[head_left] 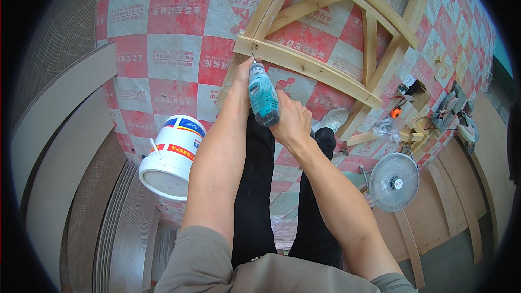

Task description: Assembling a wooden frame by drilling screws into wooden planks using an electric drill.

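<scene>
In my right hand is a teal power drill, its handle wrapped by my fingers and its nose directed away from me. The drill's tip is at the left end of a pale wooden crosspiece, where small dark marks show in the wood. My left hand is closed beside the drill's nose, fingertips at the thin bit; whatever they pinch is too small to make out. That crosspiece lies over the side rails of a wooden frame with diagonal braces.
A white bucket stands left of my legs, near stacked grey-brown boards. To the right are a fan, an orange tape measure, wood offcuts and a power tool. Red-and-white checked sheeting covers the floor.
</scene>
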Tool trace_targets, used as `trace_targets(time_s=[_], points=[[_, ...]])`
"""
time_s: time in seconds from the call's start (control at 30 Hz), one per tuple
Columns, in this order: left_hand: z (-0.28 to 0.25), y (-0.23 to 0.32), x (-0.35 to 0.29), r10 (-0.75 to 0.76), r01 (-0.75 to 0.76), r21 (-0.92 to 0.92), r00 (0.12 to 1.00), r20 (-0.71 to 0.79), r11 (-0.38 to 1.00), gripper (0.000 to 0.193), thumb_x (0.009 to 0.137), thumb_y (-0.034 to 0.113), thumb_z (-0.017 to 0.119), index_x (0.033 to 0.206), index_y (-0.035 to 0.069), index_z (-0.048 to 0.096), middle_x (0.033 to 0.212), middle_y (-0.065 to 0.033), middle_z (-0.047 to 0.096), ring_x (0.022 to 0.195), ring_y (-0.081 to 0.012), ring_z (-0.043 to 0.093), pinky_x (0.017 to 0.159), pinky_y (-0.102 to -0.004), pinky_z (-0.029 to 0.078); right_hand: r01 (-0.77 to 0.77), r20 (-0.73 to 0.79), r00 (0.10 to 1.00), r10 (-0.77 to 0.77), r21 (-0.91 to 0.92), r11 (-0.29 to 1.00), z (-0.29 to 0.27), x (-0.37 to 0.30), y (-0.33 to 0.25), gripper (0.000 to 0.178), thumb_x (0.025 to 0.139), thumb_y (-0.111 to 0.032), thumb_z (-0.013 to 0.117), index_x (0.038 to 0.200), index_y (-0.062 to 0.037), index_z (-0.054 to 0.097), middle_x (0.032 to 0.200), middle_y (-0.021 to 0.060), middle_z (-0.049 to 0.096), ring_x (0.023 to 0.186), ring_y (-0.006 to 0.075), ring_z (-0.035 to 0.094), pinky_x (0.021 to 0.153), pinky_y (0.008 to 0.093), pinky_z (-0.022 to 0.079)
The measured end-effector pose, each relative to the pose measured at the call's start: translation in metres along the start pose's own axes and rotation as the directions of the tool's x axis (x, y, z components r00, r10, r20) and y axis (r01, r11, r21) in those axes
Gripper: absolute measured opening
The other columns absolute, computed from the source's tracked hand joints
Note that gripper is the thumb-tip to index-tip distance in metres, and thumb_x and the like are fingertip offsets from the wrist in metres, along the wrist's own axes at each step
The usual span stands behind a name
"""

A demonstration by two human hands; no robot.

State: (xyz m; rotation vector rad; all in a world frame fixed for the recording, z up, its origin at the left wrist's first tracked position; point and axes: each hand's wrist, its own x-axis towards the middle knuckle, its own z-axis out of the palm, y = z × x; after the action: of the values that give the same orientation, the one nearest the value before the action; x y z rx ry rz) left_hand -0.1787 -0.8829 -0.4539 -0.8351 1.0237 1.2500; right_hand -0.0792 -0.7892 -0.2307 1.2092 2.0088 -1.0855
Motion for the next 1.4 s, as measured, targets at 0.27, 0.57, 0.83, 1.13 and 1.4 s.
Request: trace_targets(time_s=[0.27,0.57,0.83,1.13,1.4], points=[[-0.021,0.006,0.010,-0.022,0.021,0.049,1.000,0.013,0.999,0.037,0.101,0.034,0.053,0.121,0.004,0.060,0.091,-0.0108,0.066,0.063,-0.0304,0.067,0.057,-0.0469,0.058,0.002,0.011,1.000,-0.002,0.025,1.000,0.006,0.006,-0.004,0.029,0.079,-0.020,0.071,0.099,-0.0049,0.057,0.088,0.0263,0.069,0.088,0.0496,0.065,0.075,0.0561,0.051],[-0.020,0.009,0.012,-0.033,0.033,0.015,0.999,0.008,0.999,0.037,0.101,0.034,0.056,0.120,0.003,0.060,0.090,-0.0099,0.066,0.069,-0.0258,0.067,0.059,-0.0452,0.058,0.002,0.027,1.000,-0.002,0.016,1.000,0.004,0.007,-0.004,0.028,0.080,-0.020,0.070,0.100,-0.0046,0.057,0.090,0.0250,0.069,0.088,0.0493,0.064,0.074,0.0557,0.050],[-0.024,0.012,0.008,-0.048,0.047,0.027,0.998,0.028,0.999,0.037,0.101,0.034,0.055,0.120,0.003,0.060,0.089,-0.0096,0.067,0.068,-0.0236,0.065,0.060,-0.0441,0.058,0.019,0.035,0.999,-0.019,0.003,1.000,0.001,0.009,-0.007,0.029,0.079,-0.017,0.070,0.101,-0.0045,0.057,0.090,0.0245,0.069,0.088,0.0484,0.065,0.074,0.0561,0.051],[0.062,0.028,-0.125,0.136,-0.115,0.100,0.959,-0.248,0.988,0.053,0.104,0.043,0.047,0.121,-0.005,0.061,0.107,-0.0136,0.067,0.095,-0.0234,0.066,0.083,-0.0353,0.053,-0.010,0.105,0.994,0.018,-0.081,0.997,-0.007,0.017,-0.012,0.033,0.078,-0.021,0.072,0.101,-0.0026,0.057,0.090,0.0262,0.069,0.089,0.0482,0.066,0.075,0.0571,0.051],[0.091,0.008,-0.210,0.729,-0.223,0.954,0.685,0.006,0.201,0.067,0.092,0.052,0.058,0.131,-0.003,0.056,0.123,-0.0282,0.063,0.113,-0.0432,0.062,0.095,-0.0476,0.049,-0.033,0.118,0.992,0.045,-0.096,0.995,-0.004,0.025,-0.022,0.026,0.081,-0.018,0.067,0.100,-0.0025,0.057,0.091,0.0272,0.069,0.090,0.0473,0.068,0.077,0.0561,0.052]])
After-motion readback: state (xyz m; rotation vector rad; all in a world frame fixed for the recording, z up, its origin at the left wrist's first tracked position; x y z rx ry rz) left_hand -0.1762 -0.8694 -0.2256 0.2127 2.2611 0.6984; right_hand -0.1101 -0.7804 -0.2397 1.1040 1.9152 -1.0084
